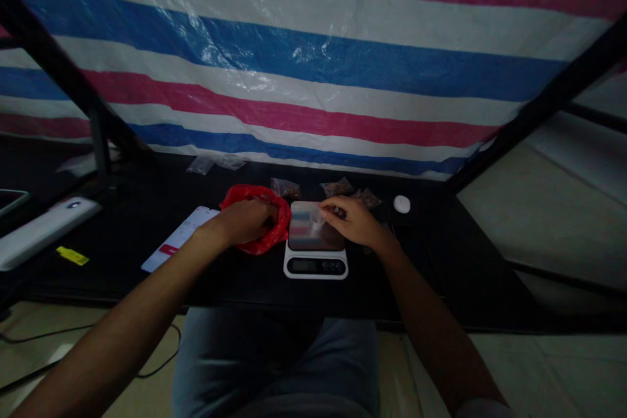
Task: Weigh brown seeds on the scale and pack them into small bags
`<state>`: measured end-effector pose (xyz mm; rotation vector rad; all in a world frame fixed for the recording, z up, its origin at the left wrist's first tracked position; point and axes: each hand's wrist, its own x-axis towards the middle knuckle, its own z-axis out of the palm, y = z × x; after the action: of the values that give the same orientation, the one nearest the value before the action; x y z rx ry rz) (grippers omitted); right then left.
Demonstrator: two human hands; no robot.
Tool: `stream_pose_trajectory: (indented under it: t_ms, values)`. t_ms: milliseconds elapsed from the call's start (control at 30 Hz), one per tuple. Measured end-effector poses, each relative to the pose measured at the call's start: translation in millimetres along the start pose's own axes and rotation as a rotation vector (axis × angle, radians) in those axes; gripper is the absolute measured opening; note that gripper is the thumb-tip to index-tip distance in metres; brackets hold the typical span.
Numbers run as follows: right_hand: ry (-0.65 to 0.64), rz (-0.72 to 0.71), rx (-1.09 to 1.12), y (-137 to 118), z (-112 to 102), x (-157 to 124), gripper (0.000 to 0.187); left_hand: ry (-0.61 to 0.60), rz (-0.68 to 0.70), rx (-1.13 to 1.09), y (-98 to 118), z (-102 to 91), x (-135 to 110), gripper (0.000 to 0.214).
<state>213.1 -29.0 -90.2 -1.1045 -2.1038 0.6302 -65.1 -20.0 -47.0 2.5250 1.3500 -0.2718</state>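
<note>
Well, the two hands are apart, with the digital kitchen scale [316, 266] between them near the middle of the black table [421, 287]. The left hand [247, 222] is closed over one red plastic bag [274, 228], which lies crumpled against the scale's left edge. The right hand [350, 222] reaches over the scale's platform toward one small clear plastic cup [317, 221]; its fingertips [329, 204] are at or just beside the cup, and whether they grip it cannot be told. The cup stands on the platform. Behind the scale lie three small bags of brown contents [337, 187], and further back, close to the striped tarp [313, 59], lie two clear bags [200, 165]. One round white puck [401, 204] sits to the right, with open tabletop around it. One white printed sheet [179, 238] lies left of the red bag, partly under the left wrist, and beyond it are one yellow tag [72, 255] and one long white device [44, 232] near the table's left edge. In front of the scale, a strip of bare tabletop runs to the table's front edge.
</note>
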Motion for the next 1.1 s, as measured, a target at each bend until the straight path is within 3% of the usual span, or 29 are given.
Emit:
stream_pose_trajectory:
  t_ms: [433,800,1100]
  values:
    - [-0.016,0.018,-0.008,-1.9,-2.1,0.2,0.017,-0.015,0.029,-0.04,-11.8,-0.6,8.0,0.022]
    - [-0.003,0.028,0.008,-1.4,-5.3,0.2,0.017,-0.03,0.097,-0.213,-37.3,-19.6,-6.5,0.027]
    - [-0.008,0.042,0.01,0.7,-4.4,0.5,0.019,-0.041,0.08,-0.277,-42.1,-17.6,-9.7,0.032]
